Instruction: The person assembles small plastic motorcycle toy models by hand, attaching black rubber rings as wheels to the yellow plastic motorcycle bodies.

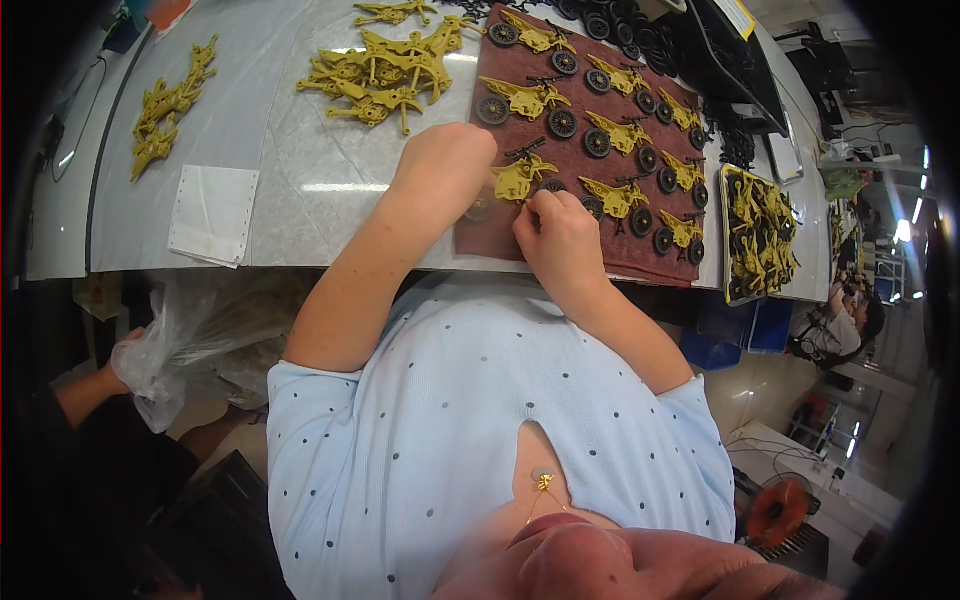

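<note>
Yellow toy frame (517, 180) pinched by both hands (447, 160) (560, 235) near mat's (480, 235) front edge

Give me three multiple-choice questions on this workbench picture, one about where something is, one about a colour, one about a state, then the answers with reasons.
1. Where does the toy frame that both hands touch lie?
A. on the brown mat
B. in the tray
C. on the white sheet

2. What colour are the toy frames?
A. red
B. mustard yellow
C. blue

3. How is the left hand?
A. lifted clear of the table
B. holding a black wheel up in the air
C. curled, pressing down by the frame

Answers:
1 A, the frame lies on the mat's near left part.
2 B, every frame on the mat and in the loose pile is mustard yellow.
3 C, the left hand rests closed on the frame's left end while the right hand pinches its other side.
</note>
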{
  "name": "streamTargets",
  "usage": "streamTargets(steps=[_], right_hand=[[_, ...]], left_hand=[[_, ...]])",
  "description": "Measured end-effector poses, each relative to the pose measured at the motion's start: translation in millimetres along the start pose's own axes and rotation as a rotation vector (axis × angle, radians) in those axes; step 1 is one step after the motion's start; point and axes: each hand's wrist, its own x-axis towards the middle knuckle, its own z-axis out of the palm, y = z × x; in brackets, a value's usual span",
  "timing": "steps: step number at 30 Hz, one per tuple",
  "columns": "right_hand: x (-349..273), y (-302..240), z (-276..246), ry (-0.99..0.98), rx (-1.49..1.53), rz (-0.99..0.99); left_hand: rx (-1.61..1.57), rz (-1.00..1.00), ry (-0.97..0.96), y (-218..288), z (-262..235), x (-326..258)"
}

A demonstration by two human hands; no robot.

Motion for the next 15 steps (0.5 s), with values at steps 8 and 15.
streamTargets(steps=[8, 15], right_hand=[[4, -4, 3, -0.127, -0.042, 0.124], [16, -12, -3, -0.279, -0.028, 0.341]], left_hand=[[0.014, 0.047, 0.019, -1, 1, -3], [-0.029, 0.093, 0.047, -3, 5, -3]])
